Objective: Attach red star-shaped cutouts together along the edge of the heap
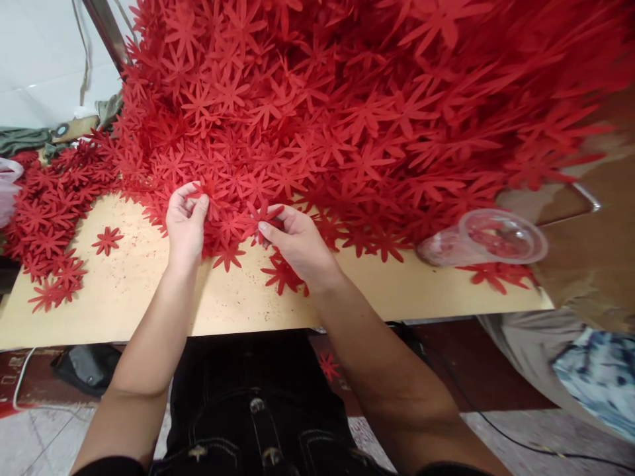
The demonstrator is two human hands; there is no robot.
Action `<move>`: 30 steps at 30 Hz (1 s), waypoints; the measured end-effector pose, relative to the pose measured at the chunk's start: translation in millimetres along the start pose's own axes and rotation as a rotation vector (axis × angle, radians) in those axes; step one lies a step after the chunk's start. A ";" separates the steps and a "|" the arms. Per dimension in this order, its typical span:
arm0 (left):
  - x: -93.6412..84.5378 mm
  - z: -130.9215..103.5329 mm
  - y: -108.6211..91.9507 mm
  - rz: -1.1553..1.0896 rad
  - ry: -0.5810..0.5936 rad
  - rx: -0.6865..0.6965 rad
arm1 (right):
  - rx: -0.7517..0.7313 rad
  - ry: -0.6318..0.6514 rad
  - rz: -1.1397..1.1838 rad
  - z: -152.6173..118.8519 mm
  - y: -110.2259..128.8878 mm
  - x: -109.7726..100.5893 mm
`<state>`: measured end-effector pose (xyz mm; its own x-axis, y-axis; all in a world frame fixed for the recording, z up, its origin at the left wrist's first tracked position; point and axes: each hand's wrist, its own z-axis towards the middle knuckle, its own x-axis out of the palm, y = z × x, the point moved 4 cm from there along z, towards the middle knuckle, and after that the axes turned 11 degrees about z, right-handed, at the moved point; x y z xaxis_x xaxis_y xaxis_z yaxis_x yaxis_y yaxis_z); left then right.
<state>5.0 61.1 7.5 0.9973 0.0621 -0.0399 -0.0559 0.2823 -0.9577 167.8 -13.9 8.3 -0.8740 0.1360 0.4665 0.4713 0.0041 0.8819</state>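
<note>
A large heap of red flower cutouts (233, 165), each with several narrow petals, rises in front of me. My right hand (297, 241) pinches a red flower cutout (264, 215) between thumb and fingers, just above the heap's near edge. To the left of it, my left hand (186, 221) is closed, thumb against curled fingers, at a red flower cutout (211, 201) low on the heap. Part of that cutout merges with the others behind, so its outline is hard to follow. Below my right hand, a few loose cutouts (282, 272) lie on the pale tabletop (238, 307).
At the right lies a clear plastic cup (503, 236) with red bits showing through, close to a brown cardboard box (585, 225). A smaller pile of darker cutouts (49, 205) covers the left side. One single cutout (107, 240) sits apart. Cloth (536, 350) shows at lower right.
</note>
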 end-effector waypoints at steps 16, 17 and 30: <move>21.5 -17.0 -5.4 -0.123 0.199 -0.268 | -0.025 -0.034 -0.056 -1.7 1.4 -4.2; 21.8 -17.1 -5.7 -0.126 0.185 -0.265 | -0.042 -0.041 -0.045 -1.7 2.6 -4.4; 23.2 -21.3 -12.9 -0.074 0.192 -0.197 | -0.119 0.006 0.055 -1.3 5.4 0.3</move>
<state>29.9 38.5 12.9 0.9902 -0.1395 -0.0030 0.0092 0.0865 -0.9962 169.9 -15.1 13.3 -0.8482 0.1270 0.5143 0.5013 -0.1211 0.8567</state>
